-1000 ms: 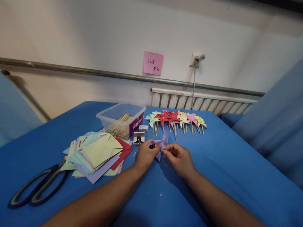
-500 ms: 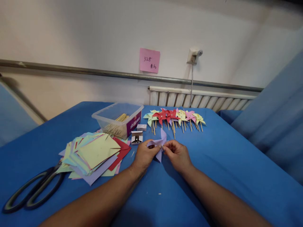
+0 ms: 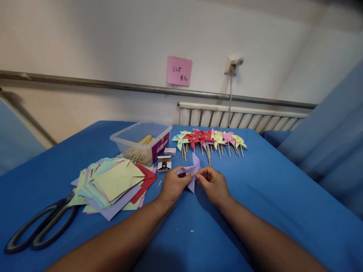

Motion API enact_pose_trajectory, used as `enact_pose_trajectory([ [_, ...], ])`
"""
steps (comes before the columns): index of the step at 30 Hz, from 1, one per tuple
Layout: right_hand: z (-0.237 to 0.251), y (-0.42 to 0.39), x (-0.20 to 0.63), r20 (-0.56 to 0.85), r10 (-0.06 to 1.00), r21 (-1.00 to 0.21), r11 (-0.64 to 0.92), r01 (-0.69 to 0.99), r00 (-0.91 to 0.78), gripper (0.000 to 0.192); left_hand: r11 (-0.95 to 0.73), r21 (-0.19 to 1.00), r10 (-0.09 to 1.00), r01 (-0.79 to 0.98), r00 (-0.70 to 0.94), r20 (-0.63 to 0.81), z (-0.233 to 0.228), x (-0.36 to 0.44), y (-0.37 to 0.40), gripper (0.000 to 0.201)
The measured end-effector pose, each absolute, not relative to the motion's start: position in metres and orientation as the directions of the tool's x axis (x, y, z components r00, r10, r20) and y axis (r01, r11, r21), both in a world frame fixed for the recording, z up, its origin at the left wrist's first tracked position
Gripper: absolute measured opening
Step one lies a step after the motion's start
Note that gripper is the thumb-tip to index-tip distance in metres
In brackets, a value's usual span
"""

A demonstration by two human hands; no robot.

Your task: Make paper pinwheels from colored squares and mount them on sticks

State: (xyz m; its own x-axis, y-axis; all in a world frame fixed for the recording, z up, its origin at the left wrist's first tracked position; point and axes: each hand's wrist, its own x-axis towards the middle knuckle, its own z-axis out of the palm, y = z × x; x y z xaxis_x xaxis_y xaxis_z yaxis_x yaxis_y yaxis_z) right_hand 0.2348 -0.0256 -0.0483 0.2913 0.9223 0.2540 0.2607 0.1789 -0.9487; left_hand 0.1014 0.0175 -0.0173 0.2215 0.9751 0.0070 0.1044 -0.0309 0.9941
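Observation:
A purple paper pinwheel [image 3: 195,162], its blades folded in, is held up just above the blue cloth. My left hand [image 3: 173,184] grips it from the left, thumb pressed near its centre. From the right, my right hand [image 3: 212,183] pinches at the same centre; anything small between these fingertips is hidden. Just beyond my left hand stand an opened small box [image 3: 164,169] with shiny metal pins inside and a second small box [image 3: 169,152]. Finished pinwheels on sticks [image 3: 206,136] lie in a row behind my hands.
Stacked coloured paper sheets [image 3: 117,179] lie on the left, partly over the black-handled scissors [image 3: 49,223]. A clear plastic tub [image 3: 119,140] holds thin wooden sticks [image 3: 147,139]. Blue cloth [image 3: 272,211] covers the table. Behind are a radiator [image 3: 210,118] and a wall socket [image 3: 231,66].
Almost nothing differs. Both hands stay on the purple pinwheel at the same spot, and the whole view has shifted very slightly.

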Motion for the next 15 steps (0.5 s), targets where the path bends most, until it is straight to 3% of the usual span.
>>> enact_pose_trajectory([
  [15,-0.0451,-0.0267,0.2333,0.268,0.916,-0.941,0.183,0.284,0.299,0.015,-0.153,0.957,0.971,0.246,0.22,0.099,-0.0212,0.0994,0.0197,0.021],
])
